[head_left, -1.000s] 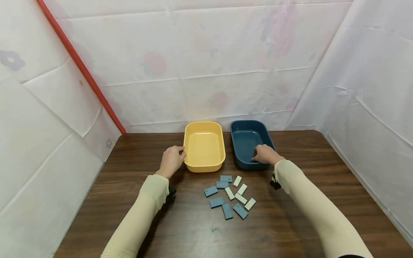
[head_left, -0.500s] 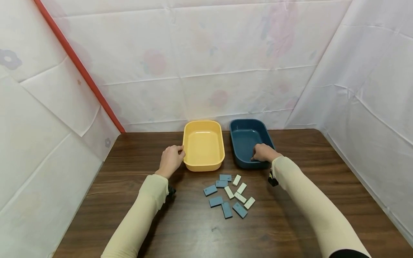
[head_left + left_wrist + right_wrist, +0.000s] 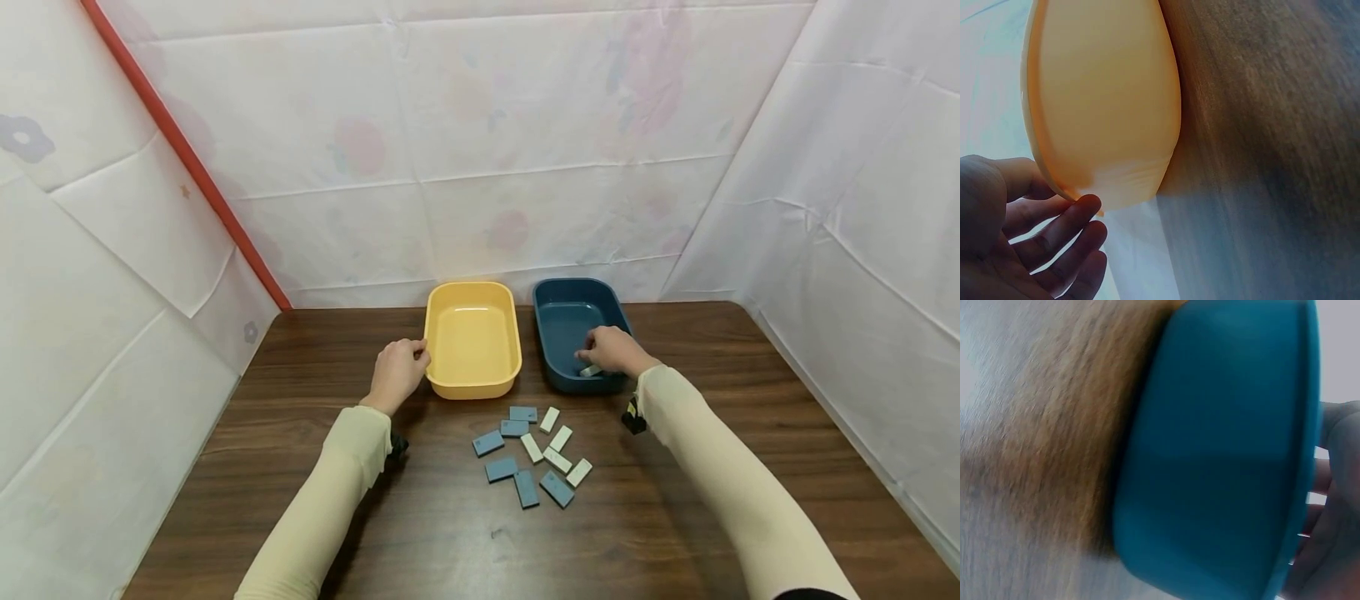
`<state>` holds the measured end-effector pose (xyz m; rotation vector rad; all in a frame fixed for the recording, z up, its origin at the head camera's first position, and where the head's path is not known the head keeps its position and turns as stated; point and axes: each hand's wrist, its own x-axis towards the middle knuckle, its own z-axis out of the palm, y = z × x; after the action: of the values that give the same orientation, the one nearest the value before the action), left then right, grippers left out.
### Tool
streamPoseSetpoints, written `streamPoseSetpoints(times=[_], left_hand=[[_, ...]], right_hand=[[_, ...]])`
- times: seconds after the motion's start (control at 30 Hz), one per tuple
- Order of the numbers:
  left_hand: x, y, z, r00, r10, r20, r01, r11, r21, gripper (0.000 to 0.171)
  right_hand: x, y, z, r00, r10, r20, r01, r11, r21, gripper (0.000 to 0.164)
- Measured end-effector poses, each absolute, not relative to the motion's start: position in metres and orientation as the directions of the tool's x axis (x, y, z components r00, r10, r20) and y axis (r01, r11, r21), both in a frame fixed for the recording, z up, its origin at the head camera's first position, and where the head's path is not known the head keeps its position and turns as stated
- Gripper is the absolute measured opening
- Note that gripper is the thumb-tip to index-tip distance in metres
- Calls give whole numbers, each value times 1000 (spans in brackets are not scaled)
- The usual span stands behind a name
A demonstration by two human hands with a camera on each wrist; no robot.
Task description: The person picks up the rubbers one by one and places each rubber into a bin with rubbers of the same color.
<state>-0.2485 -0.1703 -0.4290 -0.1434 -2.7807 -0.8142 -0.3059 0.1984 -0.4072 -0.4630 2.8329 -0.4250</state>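
Nearest the wearer, pale sleeves (image 3: 352, 454) run up to both hands, their lower ends cut off by the bottom edge. Each wrist carries a small black device (image 3: 634, 415); the right one shows a yellow patch with nothing legible on it. On the dark wood-grain counter (image 3: 450, 542), between the hands and closer to the wearer, six blue-grey blocks (image 3: 502, 470) lie flat in a loose cluster with five pale blocks (image 3: 557, 460), the pale ones mostly toward the right hand. Marks on the blue-grey blocks are too small to read.

The left hand (image 3: 397, 377) pinches the near-left rim of the yellow tray (image 3: 474, 390) between thumb and fingers, the other fingers loosely bent. The right hand (image 3: 613, 350) reaches over the near rim of the blue tray (image 3: 557, 367), fingers relaxed and slightly bent, just above another pale block (image 3: 590, 371) inside. Whether they touch it cannot be told; the hand covers part of that tray, and in the right wrist view the tray wall hides the fingertips.

Beyond both trays hangs a creased white cloth (image 3: 465, 167) with faint prints; a red strip (image 3: 187, 154) slants up, far left of the left hand.
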Motion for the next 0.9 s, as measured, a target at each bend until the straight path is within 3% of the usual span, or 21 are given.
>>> streamPoseSetpoints(times=[0.6,0.9], left_hand=[[-252,-166,-432,-975,19,222,134,847,515,32],[-252,-165,-429,-972,12,235,134,848,512,32]], right_hand=[[-288,219,-385,-951,-291,100,-305,849,-432,30],[-283,242,-377,-963,-239,125,-270,858,-438,36]])
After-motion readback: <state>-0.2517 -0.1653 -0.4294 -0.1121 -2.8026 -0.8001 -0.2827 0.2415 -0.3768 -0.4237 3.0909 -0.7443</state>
